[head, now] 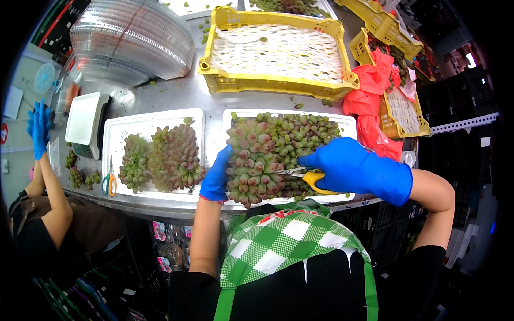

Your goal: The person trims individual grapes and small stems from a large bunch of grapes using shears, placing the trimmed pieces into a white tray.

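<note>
In a blue glove, my left hand (217, 174) holds a large bunch of reddish-green grapes (253, 168) by its left side, over a white foam tray (348, 122). My right hand (349, 166), also gloved in blue, grips yellow-handled scissors (315, 182). Their parted blades touch or nearly touch the bunch's right side. Many loose grapes (309, 132) cover the tray behind and beside the bunch. Left of it, a second white tray (116, 124) holds several bunches (168, 156), with orange-and-teal-handled scissors (109, 184) at its left edge.
A yellow crate (277, 82) lined with white foam netting stands behind the trays. Stacked clear plastic containers (132, 40) and a scale (84, 118) are at the left. Red wrapping (371, 104) lies beside more crates at the right. A co-worker's gloved hands (39, 124) are at far left.
</note>
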A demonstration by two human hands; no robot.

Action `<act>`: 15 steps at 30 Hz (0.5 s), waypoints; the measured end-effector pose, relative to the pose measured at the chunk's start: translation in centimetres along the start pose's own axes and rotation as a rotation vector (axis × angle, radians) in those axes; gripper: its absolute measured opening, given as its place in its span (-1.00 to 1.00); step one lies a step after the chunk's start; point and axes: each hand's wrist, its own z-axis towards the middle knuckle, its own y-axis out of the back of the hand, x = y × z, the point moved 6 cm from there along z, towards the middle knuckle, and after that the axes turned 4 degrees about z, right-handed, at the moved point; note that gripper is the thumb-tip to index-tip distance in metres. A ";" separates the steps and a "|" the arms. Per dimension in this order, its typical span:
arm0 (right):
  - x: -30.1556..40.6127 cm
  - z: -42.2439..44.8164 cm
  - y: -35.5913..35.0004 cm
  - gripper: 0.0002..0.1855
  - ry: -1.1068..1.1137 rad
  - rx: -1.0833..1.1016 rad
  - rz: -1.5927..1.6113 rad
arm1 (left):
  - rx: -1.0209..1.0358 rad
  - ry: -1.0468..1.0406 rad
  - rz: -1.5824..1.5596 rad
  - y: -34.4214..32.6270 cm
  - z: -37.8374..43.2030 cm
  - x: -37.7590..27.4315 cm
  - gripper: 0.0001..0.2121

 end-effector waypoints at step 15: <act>-0.4 0.8 -0.9 -0.55 0.067 -0.086 0.040 | 0.000 -0.003 0.022 0.1 0.2 0.0 -0.47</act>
